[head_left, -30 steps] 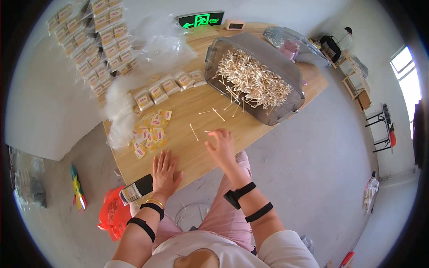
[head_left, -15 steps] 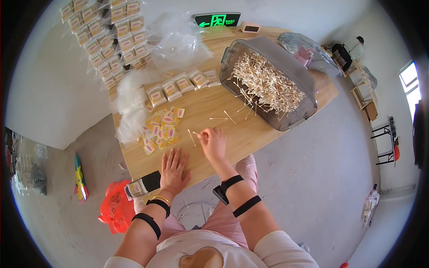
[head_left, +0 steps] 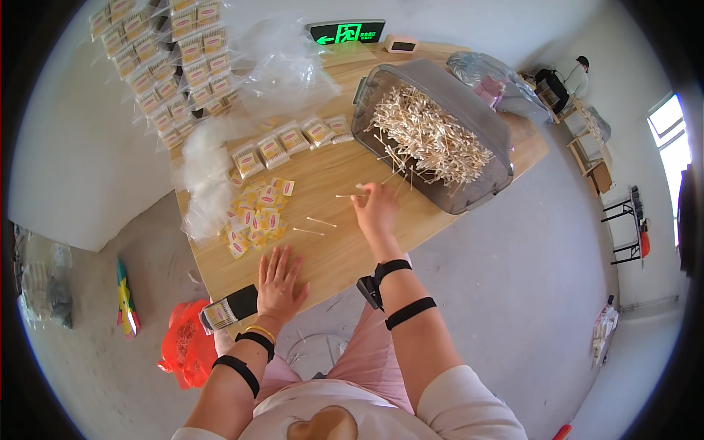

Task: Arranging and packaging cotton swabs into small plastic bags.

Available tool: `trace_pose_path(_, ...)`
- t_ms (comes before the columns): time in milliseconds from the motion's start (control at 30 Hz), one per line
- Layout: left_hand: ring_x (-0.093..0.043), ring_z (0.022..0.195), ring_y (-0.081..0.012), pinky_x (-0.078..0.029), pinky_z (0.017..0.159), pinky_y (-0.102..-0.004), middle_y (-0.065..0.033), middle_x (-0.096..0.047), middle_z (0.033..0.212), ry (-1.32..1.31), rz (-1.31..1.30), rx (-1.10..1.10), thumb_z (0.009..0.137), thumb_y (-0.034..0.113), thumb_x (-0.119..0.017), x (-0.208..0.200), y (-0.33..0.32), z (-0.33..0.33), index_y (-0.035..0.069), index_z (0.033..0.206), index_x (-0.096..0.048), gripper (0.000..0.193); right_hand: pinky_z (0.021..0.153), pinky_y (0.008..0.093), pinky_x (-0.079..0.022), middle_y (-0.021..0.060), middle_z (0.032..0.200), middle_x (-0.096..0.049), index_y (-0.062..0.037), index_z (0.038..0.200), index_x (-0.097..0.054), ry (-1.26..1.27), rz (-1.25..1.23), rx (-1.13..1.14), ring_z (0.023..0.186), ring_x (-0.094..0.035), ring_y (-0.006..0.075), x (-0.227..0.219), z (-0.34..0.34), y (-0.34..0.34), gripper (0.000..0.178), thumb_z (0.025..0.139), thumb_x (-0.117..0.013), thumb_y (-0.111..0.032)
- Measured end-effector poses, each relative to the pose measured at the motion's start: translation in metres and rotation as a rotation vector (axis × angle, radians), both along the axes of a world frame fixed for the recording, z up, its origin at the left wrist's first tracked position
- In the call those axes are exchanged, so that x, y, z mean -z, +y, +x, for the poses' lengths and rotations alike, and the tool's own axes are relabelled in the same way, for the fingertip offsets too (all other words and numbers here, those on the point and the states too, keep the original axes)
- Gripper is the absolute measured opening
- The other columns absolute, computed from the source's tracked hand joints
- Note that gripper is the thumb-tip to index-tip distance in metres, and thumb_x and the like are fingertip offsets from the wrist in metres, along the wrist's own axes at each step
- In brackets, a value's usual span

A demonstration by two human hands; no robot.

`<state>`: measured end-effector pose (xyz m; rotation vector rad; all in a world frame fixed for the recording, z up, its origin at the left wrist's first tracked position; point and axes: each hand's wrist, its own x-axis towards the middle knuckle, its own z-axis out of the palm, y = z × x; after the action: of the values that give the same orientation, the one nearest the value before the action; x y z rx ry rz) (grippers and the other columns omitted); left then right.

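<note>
- Head view: my right hand (head_left: 375,210) is out over the wooden table (head_left: 345,253), fingers drawn together and pinching one thin cotton swab (head_left: 350,195) that sticks out to the left from my fingertips.
- That hand is just in front of the clear plastic bin (head_left: 469,121), which lies tilted on the table with a heap of swabs (head_left: 429,136) inside, some spilling out of its mouth toward my hand.
- My left hand (head_left: 279,282) lies flat on the table near its front edge, palm down, fingers spread wide, gripping nothing.
- Two loose swabs (head_left: 315,226) lie on the wood between my hands, apart from both.
- A scatter of small yellow packets (head_left: 257,216) sits just beyond my left hand, with a row of filled clear bags (head_left: 290,139) further back.
- A dark flat box (head_left: 229,308) rests at the table's edge, just left of my left wrist.
- An orange plastic bag (head_left: 185,345) is on the floor below it.
</note>
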<state>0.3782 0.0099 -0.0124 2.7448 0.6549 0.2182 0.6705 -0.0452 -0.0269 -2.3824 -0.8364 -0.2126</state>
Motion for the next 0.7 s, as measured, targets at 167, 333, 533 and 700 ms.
trace_pose_path(167, -0.024, 0.153, -0.0373, -0.015, 0.126, -0.0561, -0.0150, -0.030, 0.164, -0.007, -0.011, -0.004, 0.090, 0.037, -0.066, -0.001, 0.001, -0.001, 0.017, 0.153, -0.044, 0.069, 0.092, 0.0452, -0.047, 0.0150, 0.106, -0.059, -0.0117, 0.104, -0.065, 0.186, -0.063, -0.345, 0.106, -0.057, 0.0353, 0.008, -0.037, 0.008, 0.021, 0.085, -0.072, -0.009)
trace_pose_path(333, -0.024, 0.153, -0.0376, -0.015, 0.126, -0.0555, -0.0154, -0.031, 0.164, -0.004, 0.014, 0.005, 0.090, 0.036, -0.065, 0.000, 0.001, -0.002, 0.016, 0.153, -0.044, 0.069, 0.097, 0.0473, -0.044, 0.0130, 0.115, -0.056, -0.0122, 0.114, -0.061, -0.109, 0.025, -0.236, 0.111, -0.053, 0.0354, -0.013, 0.009, -0.018, 0.037, 0.080, -0.070, -0.001)
trace_pose_path(533, -0.024, 0.153, -0.0375, -0.015, 0.126, -0.0555, -0.0154, -0.032, 0.163, -0.003, 0.003, 0.003, 0.090, 0.037, -0.065, 0.000, 0.000, 0.001, 0.017, 0.153, -0.044, 0.069, 0.097, 0.0415, -0.042, 0.0070, 0.123, -0.055, -0.0153, 0.106, -0.066, -0.554, -0.329, -0.200, 0.117, -0.050, 0.0282, -0.028, 0.090, -0.039, 0.025, 0.082, -0.069, -0.011)
trace_pose_path(700, -0.025, 0.153, -0.0377, -0.015, 0.126, -0.0555, -0.0155, -0.032, 0.163, -0.014, 0.012, -0.005, 0.090, 0.037, -0.064, 0.002, 0.002, -0.002, 0.017, 0.153, -0.043, 0.070, 0.093, 0.0422, -0.044, 0.0073, 0.106, -0.062, -0.0090, 0.096, -0.069, -0.382, -0.370, -0.341, 0.109, -0.055, 0.0270, -0.030, 0.065, -0.007, 0.015, 0.081, -0.069, -0.012)
